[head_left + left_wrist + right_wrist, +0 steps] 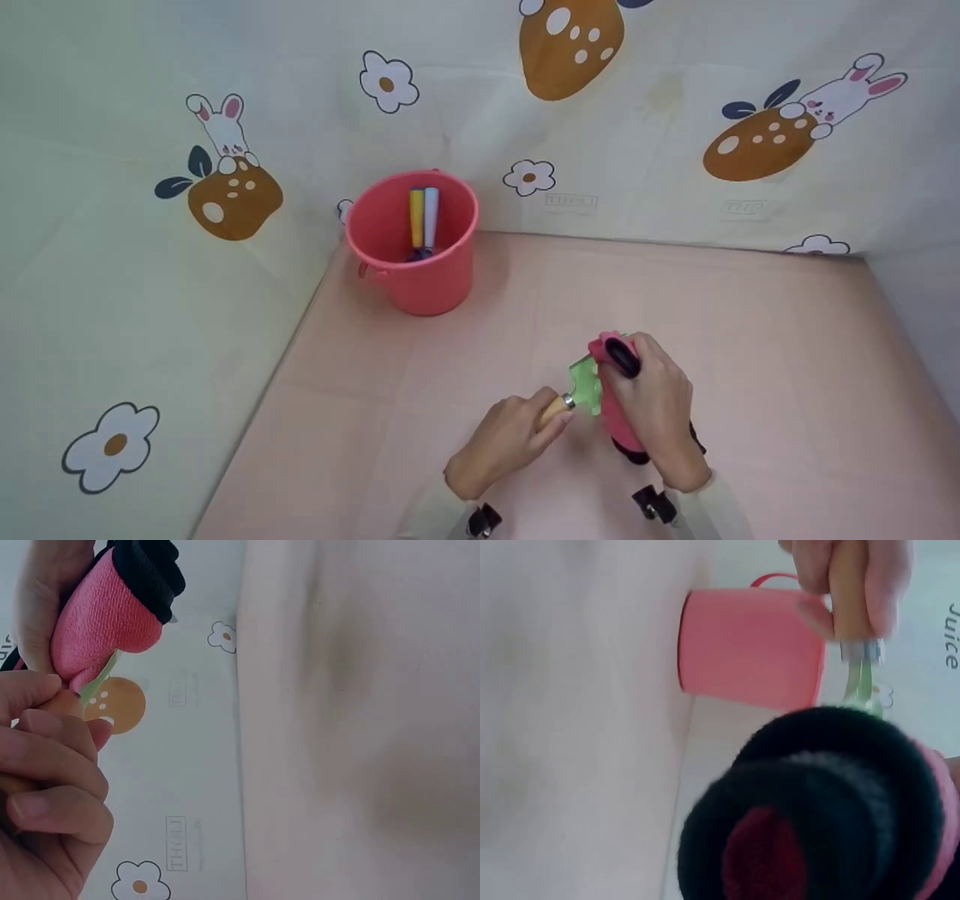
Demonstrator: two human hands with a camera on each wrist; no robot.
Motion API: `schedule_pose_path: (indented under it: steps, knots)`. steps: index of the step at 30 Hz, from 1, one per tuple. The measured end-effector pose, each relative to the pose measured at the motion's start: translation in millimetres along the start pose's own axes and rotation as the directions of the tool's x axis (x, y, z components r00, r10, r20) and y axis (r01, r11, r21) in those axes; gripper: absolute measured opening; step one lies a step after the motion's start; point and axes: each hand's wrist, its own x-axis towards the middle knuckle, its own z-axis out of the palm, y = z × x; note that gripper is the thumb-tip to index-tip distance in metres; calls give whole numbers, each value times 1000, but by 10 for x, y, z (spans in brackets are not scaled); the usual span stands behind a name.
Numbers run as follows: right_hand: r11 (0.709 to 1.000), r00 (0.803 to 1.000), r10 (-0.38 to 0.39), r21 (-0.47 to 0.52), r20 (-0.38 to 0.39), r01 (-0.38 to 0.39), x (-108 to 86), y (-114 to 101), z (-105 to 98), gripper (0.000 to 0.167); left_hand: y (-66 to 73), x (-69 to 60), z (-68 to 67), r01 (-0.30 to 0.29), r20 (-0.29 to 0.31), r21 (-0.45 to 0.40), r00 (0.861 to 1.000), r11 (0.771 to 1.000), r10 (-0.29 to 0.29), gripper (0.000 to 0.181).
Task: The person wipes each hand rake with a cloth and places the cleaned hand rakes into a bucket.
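In the head view my left hand grips the pale wooden handle of a small garden tool with a green head and a silver collar. The head's exact shape is partly hidden by a pink and black cloth. My right hand holds this cloth bunched up against the green head. From the left wrist, the cloth shows a pink towelling side and a rolled black edge, with a sliver of green below it. In the right wrist view, the cloth's black folds cover most of the tool's head.
A pink bucket stands at the back left, holding one yellow-handled and one white-handled tool. Walls printed with rabbits and flowers close off the back and sides of the pinkish surface.
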Motion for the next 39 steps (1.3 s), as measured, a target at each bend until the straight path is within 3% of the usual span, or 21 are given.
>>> schedule_pose_path:
  steps: [6,14,17,20,24,27,32,39]
  knots:
    - [998,998,65,1,-13,-65,53,154,-84,21,0,-9,34,17,40,-31,999,999,-15,26]
    - [979,978,205,26,-32,-204,236,346,-270,20,-46,-46,70,110,60,-122,993,986,-103,24]
    - [971,971,235,62,-48,-232,247,370,-337,23,-71,-57,74,182,86,-190,982,965,-168,24]
    - [976,985,170,142,-30,-164,213,330,-366,24,-81,-49,60,245,100,-259,969,934,-226,25]
    - [965,999,-46,258,11,42,131,238,-338,30,-63,-18,29,255,94,-324,967,911,-237,27]
    - [947,982,-175,284,68,149,49,144,-305,39,-44,7,19,232,81,-352,973,907,-217,28]
    - [956,952,-249,206,177,211,-70,-26,-239,46,-13,37,20,167,27,-363,985,917,-169,24]
    - [938,934,-338,122,113,325,-159,-58,-73,51,21,46,26,115,-12,-387,991,915,-130,25]
